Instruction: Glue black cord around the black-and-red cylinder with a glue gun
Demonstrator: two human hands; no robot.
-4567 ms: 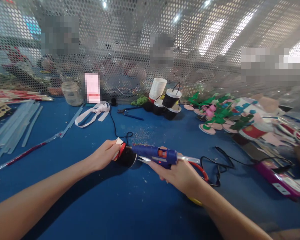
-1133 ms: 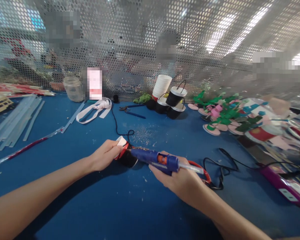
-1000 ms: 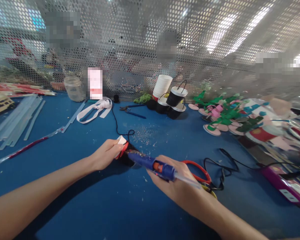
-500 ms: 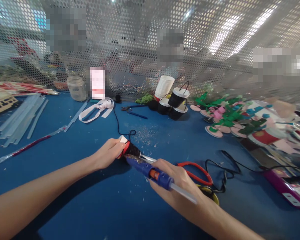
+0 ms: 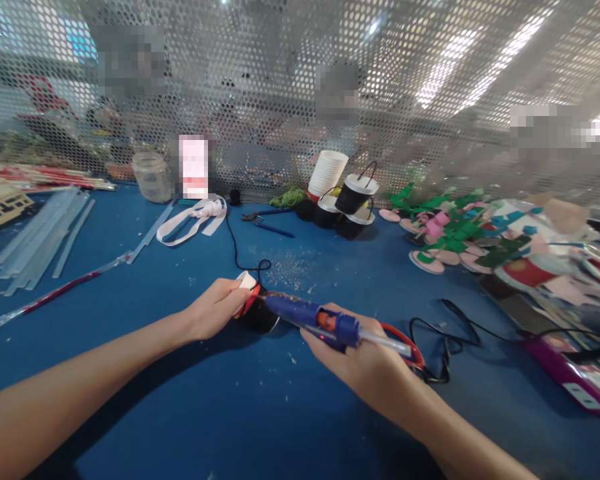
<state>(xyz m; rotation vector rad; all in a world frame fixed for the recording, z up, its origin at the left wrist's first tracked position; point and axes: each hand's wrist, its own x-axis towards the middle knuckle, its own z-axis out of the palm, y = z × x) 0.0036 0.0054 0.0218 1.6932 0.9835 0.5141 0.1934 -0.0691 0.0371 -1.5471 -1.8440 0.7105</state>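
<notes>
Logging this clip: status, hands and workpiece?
Left hand holds black cup. Right hand grips blue glue gun, nozzle at cup. Red scissors beside.

A craft workshop, with several people at shared benches. The blue table (image 5: 130, 280) is strewn with making supplies: a fan of clear glue sticks (image 5: 40, 233) at the left, a glue gun (image 5: 315, 319), red-handled scissors (image 5: 405, 337), a white ribbon (image 5: 193, 220), pliers (image 5: 265, 220), and scraps of trimmings scattered over the surface. Finished or half-finished pieces sit in batches: small black cups (image 5: 347, 203) with wire handles beside stacked paper cups (image 5: 327, 173), and rows of pink and green foam flowers (image 5: 445, 230). A perforated metal screen (image 5: 280, 80) divides this bench from other people seated beyond it.
</notes>
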